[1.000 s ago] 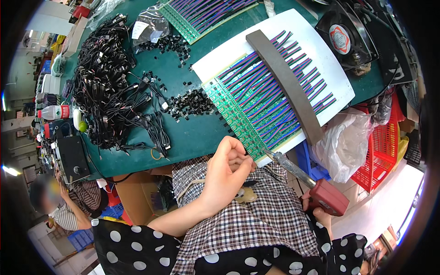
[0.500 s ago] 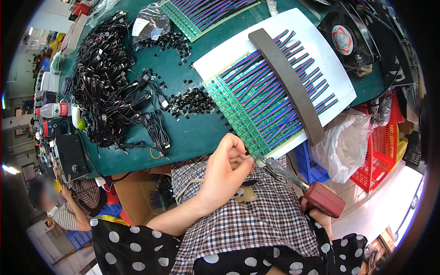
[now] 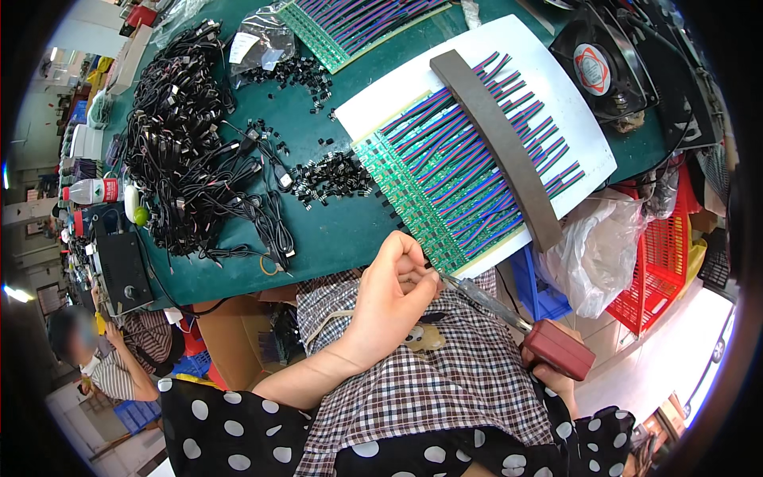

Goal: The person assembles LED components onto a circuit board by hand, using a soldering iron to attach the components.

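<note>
My right hand (image 3: 555,380) grips a soldering gun (image 3: 559,350) by its dark red handle. The gun's tip points left, close to the fingertips of my left hand (image 3: 388,306) and the near corner of a green circuit board panel (image 3: 407,199). The fingers of my left hand are pinched together at that corner; whatever lies between them is too small to make out. Rows of purple, blue and dark wires run from the panel, held down by a long dark bar (image 3: 499,151). Panel and bar rest on a white board (image 3: 380,102).
Left on the green table (image 3: 238,278) lies a heap of black cables (image 3: 171,143). Small black parts (image 3: 338,179) are scattered beside it. A second wired panel (image 3: 318,36) and a fan (image 3: 592,67) stand farther back. A red basket (image 3: 656,266) is at right; another person (image 3: 119,358) sits at left.
The soldering gun has shifted slightly left, bringing its tip nearer my left fingertips. My left hand and the panel stay where they were.
</note>
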Motion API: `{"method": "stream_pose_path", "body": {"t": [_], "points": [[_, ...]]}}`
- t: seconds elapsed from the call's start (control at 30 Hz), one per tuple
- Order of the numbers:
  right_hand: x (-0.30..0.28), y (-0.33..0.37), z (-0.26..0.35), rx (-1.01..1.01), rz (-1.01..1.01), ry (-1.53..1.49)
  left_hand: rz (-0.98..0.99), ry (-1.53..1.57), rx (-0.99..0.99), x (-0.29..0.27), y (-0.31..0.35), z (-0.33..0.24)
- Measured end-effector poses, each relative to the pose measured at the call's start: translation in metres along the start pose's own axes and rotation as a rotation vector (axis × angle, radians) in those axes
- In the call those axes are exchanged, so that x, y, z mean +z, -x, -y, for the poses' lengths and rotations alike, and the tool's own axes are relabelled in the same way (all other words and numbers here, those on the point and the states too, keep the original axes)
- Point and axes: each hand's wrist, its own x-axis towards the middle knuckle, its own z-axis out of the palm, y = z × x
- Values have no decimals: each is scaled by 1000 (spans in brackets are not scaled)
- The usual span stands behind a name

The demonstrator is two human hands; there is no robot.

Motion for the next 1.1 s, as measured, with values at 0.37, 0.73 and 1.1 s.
{"method": "stream_pose_path", "body": {"t": [0.37, 0.73, 1.1], "points": [[9, -1, 11, 117, -54, -178, -5, -34, 1, 0, 1, 3], [4, 2, -2, 52, -73, -58, -27, -60, 21, 0, -1, 4], [-10, -13, 54, -262, -530, -198, -23, -67, 62, 1, 3, 7]]}}
